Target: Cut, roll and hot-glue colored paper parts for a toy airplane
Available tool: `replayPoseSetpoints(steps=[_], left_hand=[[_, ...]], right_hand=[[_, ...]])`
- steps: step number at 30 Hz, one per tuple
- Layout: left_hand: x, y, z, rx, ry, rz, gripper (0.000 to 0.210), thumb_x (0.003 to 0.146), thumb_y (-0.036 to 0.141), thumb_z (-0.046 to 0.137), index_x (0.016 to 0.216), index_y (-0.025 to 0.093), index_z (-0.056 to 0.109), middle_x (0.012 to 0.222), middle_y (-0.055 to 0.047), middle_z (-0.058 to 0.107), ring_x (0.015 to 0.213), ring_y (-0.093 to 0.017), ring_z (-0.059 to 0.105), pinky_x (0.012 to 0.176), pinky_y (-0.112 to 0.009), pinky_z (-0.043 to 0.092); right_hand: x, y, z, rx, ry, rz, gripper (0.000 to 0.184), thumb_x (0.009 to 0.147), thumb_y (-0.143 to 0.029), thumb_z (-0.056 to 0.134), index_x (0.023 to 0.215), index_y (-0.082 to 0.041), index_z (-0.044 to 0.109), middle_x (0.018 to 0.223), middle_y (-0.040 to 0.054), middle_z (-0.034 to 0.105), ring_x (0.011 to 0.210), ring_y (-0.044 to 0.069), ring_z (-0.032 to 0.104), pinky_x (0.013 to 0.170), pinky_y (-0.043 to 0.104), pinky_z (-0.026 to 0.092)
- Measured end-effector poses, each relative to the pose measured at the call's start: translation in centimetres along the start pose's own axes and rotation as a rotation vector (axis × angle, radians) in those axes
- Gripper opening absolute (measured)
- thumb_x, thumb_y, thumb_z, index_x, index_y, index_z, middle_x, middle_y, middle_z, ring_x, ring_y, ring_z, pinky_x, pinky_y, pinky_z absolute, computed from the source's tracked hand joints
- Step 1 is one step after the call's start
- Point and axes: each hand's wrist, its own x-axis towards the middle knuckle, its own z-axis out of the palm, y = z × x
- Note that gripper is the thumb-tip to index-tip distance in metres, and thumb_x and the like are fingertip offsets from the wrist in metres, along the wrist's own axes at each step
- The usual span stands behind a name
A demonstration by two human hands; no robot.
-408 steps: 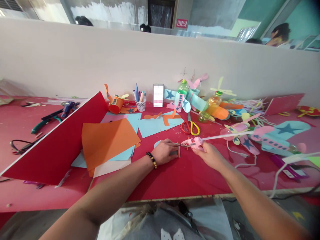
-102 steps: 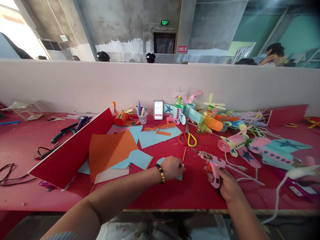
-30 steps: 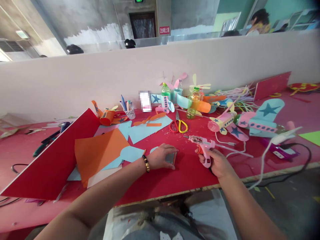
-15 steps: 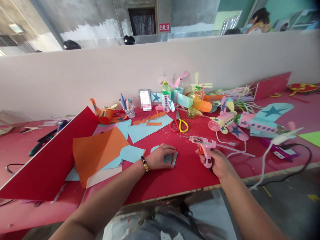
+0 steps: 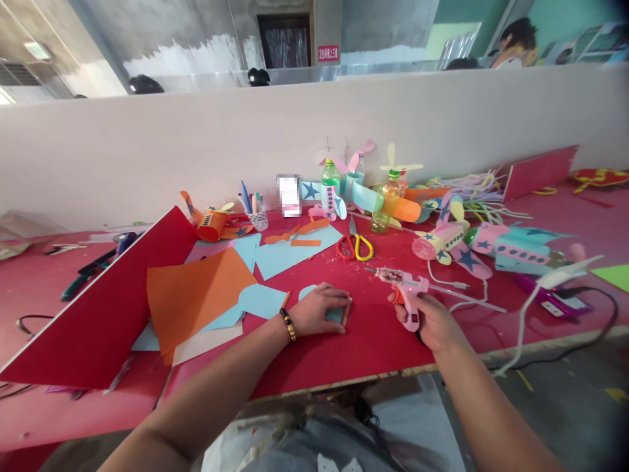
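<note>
My left hand [image 5: 322, 309] bends over a light-blue paper piece [image 5: 336, 313] on the red tabletop. Its fingertips and thumb close on the right end, where a thin orange paper strip [image 5: 346, 311] runs along the edge. My palm covers much of the paper, though a rounded blue end [image 5: 307, 291] shows behind the wrist. In my right hand [image 5: 426, 321] is a pink hot glue gun [image 5: 403, 288], gripped by its handle with fingers at the orange trigger. Its nozzle points left, above the table and apart from the paper; a clear glue stick [image 5: 466, 299] sticks out behind.
Yellow-and-red-handled scissors [image 5: 354, 246] lie beyond the glue gun. Orange sheets [image 5: 201, 288] and another blue piece [image 5: 265, 300] are at left beside a leaning red board [image 5: 113, 314]. Bottle-and-paper airplanes [image 5: 442, 241], a pen cup [image 5: 257, 219] and white cables [image 5: 523, 314] stand or lie around.
The orange strip now sits at the paper's right edge; before, a blue margin showed beyond it. At far right, a blue airplane's starred wing has tipped down. The glue gun stays nearly still.
</note>
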Motion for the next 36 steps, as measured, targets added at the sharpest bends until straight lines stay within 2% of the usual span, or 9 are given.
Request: replayPoseSetpoints(steps=[3, 8, 12, 15, 22, 27, 36], left_hand=[[-0.1, -0.1, -0.3, 0.013, -0.02, 0.008, 0.064, 0.071, 0.058, 0.06, 0.125, 0.026, 0.051, 0.13, -0.007, 0.05, 0.114, -0.024, 0.045, 0.1, -0.036, 0.032], [-0.1, -0.2, -0.5, 0.011, -0.021, 0.013, 0.05, 0.08, 0.051, 0.053, 0.123, 0.027, 0.054, 0.128, -0.006, 0.051, 0.113, -0.022, 0.047, 0.099, -0.035, 0.034], [0.0, -0.5, -0.3, -0.011, -0.003, 0.008, 0.05, 0.077, 0.051, 0.057, 0.121, 0.027, 0.056, 0.126, -0.005, 0.054, 0.111, -0.021, 0.048, 0.097, -0.034, 0.036], [0.1, -0.7, -0.2, -0.036, 0.003, 0.006, 0.053, 0.076, 0.051, 0.058, 0.123, 0.027, 0.054, 0.127, -0.005, 0.054, 0.111, -0.021, 0.048, 0.096, -0.034, 0.036], [0.0, -0.9, 0.0, -0.077, 0.015, 0.0, 0.055, 0.076, 0.049, 0.059, 0.126, 0.027, 0.051, 0.128, -0.004, 0.054, 0.115, -0.021, 0.046, 0.098, -0.035, 0.035], [-0.1, -0.9, 0.0, -0.066, 0.008, 0.018, 0.055, 0.077, 0.048, 0.058, 0.127, 0.026, 0.05, 0.129, -0.005, 0.053, 0.115, -0.022, 0.045, 0.098, -0.034, 0.033], [0.0, -1.0, 0.2, -0.045, 0.03, 0.045, 0.055, 0.078, 0.049, 0.056, 0.126, 0.023, 0.052, 0.127, -0.005, 0.054, 0.111, -0.022, 0.046, 0.097, -0.033, 0.034]], right_hand=[[0.0, 0.0, 0.1, 0.001, 0.007, 0.013, 0.016, 0.076, -0.028, 0.064, 0.083, -0.014, 0.068, 0.078, 0.0071, 0.065, 0.053, 0.011, 0.05, 0.047, 0.024, 0.038], [0.0, -0.1, 0.4, -0.034, 0.01, 0.008, 0.017, 0.076, -0.029, 0.064, 0.083, -0.014, 0.067, 0.078, 0.007, 0.065, 0.054, 0.011, 0.05, 0.048, 0.024, 0.038], [-0.7, -0.2, 0.3, -0.099, 0.022, 0.01, 0.018, 0.077, -0.031, 0.063, 0.083, -0.014, 0.068, 0.063, 0.0039, 0.06, 0.052, 0.012, 0.048, 0.047, 0.025, 0.036], [-2.2, -0.4, -0.1, -0.217, 0.028, 0.048, 0.023, 0.08, -0.035, 0.06, 0.082, -0.013, 0.068, 0.054, 0.0022, 0.055, 0.05, 0.012, 0.047, 0.046, 0.025, 0.033], [-4.8, -0.9, 0.5, -0.566, -0.015, 0.107, 0.033, 0.078, -0.044, 0.06, 0.082, -0.013, 0.068, 0.055, 0.0016, 0.053, 0.052, 0.013, 0.047, 0.049, 0.025, 0.034], [-4.0, -0.7, 1.2, -0.702, -0.011, 0.102, 0.034, 0.077, -0.048, 0.06, 0.076, -0.015, 0.068, 0.053, 0.0012, 0.053, 0.052, 0.013, 0.049, 0.049, 0.025, 0.036], [-2.3, -0.8, 2.3, -0.852, 0.035, 0.091, 0.036, 0.075, -0.049, 0.06, 0.079, -0.014, 0.065, 0.053, -0.0006, 0.052, 0.048, 0.012, 0.048, 0.044, 0.023, 0.037]])
